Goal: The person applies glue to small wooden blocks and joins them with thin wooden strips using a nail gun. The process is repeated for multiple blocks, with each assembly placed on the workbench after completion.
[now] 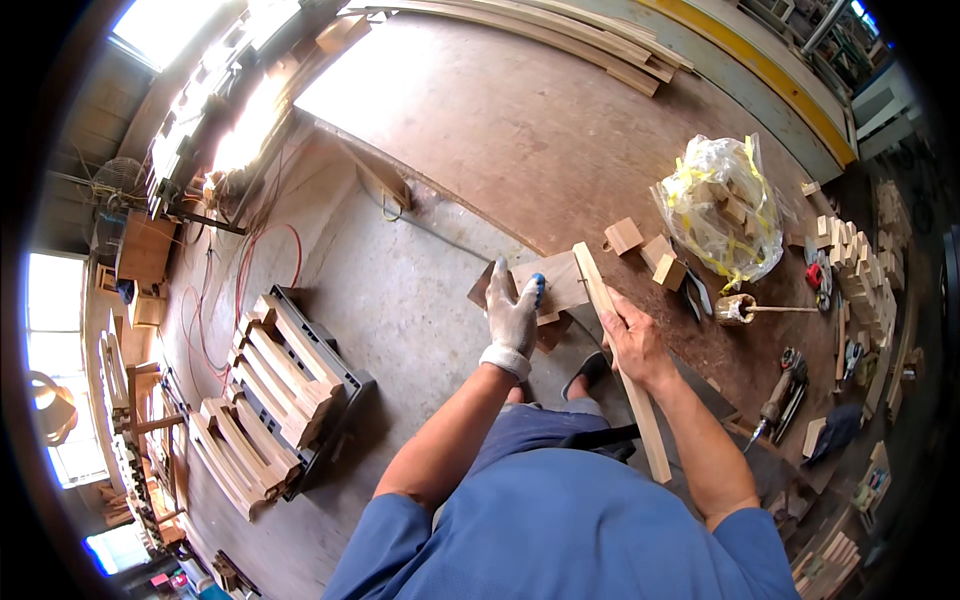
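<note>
My left hand [513,318], in a pale work glove with a blue patch at one fingertip, is over a flat wooden board [562,284] that juts out from the table's near edge. Its fingers are spread, and nothing shows between them; whether it presses on the board I cannot tell. My bare right hand [637,342] grips a long, narrow wooden strip [648,430]. The strip slants from the board's right end down toward my waist, and small dark marks dot its upper part. Part of my right hand's grip is hidden behind the strip.
On the brown worktable [480,110] are small wood blocks [624,236], a clear plastic bag [722,215] of wood pieces, pliers [697,295], a glue pot [735,309] and a power tool [782,390]. A black pallet [345,385] with stacked wood parts stands on the floor at left.
</note>
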Available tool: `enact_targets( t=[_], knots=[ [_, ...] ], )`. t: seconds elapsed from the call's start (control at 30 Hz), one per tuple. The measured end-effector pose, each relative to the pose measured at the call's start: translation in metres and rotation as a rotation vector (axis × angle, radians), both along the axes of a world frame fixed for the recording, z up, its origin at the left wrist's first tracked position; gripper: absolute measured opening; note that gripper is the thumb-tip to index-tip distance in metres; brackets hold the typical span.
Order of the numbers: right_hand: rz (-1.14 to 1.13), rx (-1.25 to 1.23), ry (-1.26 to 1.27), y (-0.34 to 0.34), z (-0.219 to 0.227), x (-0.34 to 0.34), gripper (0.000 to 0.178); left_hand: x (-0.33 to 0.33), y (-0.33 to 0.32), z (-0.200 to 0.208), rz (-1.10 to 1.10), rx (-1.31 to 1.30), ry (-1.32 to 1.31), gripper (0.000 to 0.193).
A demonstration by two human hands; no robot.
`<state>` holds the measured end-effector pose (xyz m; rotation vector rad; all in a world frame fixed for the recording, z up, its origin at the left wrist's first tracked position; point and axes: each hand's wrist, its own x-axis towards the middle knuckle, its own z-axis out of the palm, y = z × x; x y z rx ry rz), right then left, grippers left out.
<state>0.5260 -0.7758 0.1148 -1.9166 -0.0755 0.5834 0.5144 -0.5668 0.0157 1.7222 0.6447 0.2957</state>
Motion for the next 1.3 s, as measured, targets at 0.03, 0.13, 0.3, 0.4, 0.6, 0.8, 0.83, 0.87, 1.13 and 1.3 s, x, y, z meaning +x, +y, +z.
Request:
enact_targets(
  t=[0.03,0.13,0.3,0.4,0.6,0.8,0.83,0.87,1.13,1.3],
  knots=[
    [-0.009,-0.014,0.008,0.002,0.0,0.002,0.049,0.004,0.001,0.007,-0.015,0.132,-0.008,0.065],
    [0.006,-0.074,-0.05,0.007,-0.002,0.01,0.048,0.016,-0.001,0.011,-0.022,0.036,0.105,0.056],
    [0.036,-0.207,-0.087,0.02,0.001,0.027,0.048,0.014,-0.012,0.005,0.006,0.138,0.039,0.038],
    [0.041,-0.256,-0.213,0.023,-0.016,0.028,0.048,0.014,-0.015,0.004,0.019,0.141,0.039,0.034],
    [0.07,-0.238,-0.308,0.02,-0.031,0.032,0.048,0.015,-0.016,0.026,0.007,0.132,0.042,0.035],
    [0.081,-0.29,-0.305,0.027,-0.01,0.032,0.045,0.012,-0.013,0.014,0.006,0.223,-0.009,0.034],
    [0.073,-0.295,-0.313,0.028,-0.01,0.031,0.045,0.013,-0.014,0.016,0.009,0.212,0.0,0.033],
    [0.065,-0.3,-0.321,0.028,-0.01,0.03,0.045,0.013,-0.016,0.017,0.012,0.201,0.009,0.033],
    [0.087,-0.327,-0.253,0.008,0.006,-0.018,0.047,0.006,-0.021,0.016,0.04,0.166,-0.005,0.033],
    [0.152,-0.42,-0.073,-0.055,-0.017,-0.089,0.049,0.007,-0.015,0.005,0.019,0.209,-0.02,0.034]
  ],
)
